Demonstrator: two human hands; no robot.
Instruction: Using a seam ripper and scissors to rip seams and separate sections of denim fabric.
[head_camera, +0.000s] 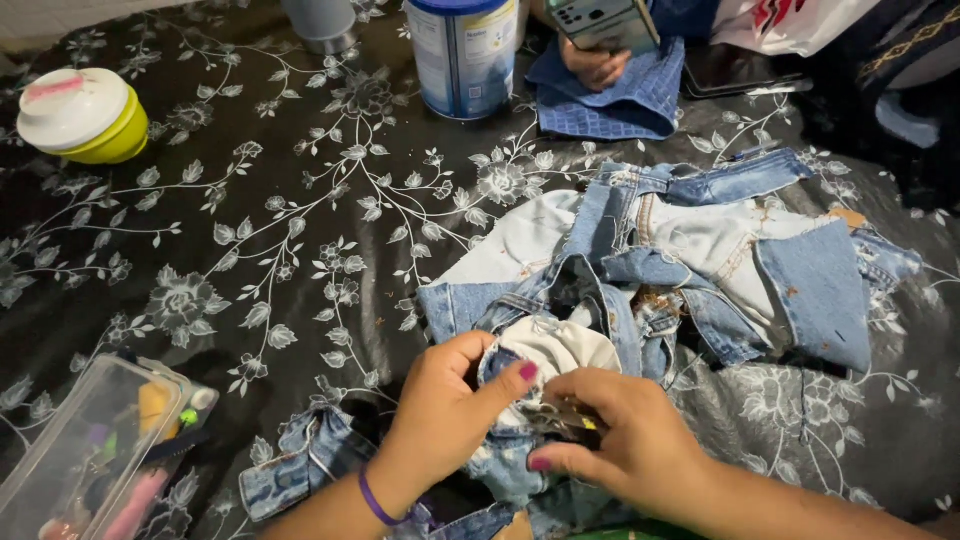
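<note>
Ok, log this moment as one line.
left hand: grips denim scraps | right hand: pinches small metal tool, kind unclear | surface: black floral cloth | nearby: clear plastic box

A glossy black tablecloth printed with white flowers and vines (250, 230) spreads out beyond your hands, catching soft overhead light. Far up and left of them, a strip of pale surface (60, 20) shows past the cloth's edge.

No sleeves are worn; both forearms are left bare. A thin purple band (376, 503) is worn around the wrist of the left hand (445, 408). Magenta polish is seen on the fingernails of both the left and the right hand (625, 440).
</note>
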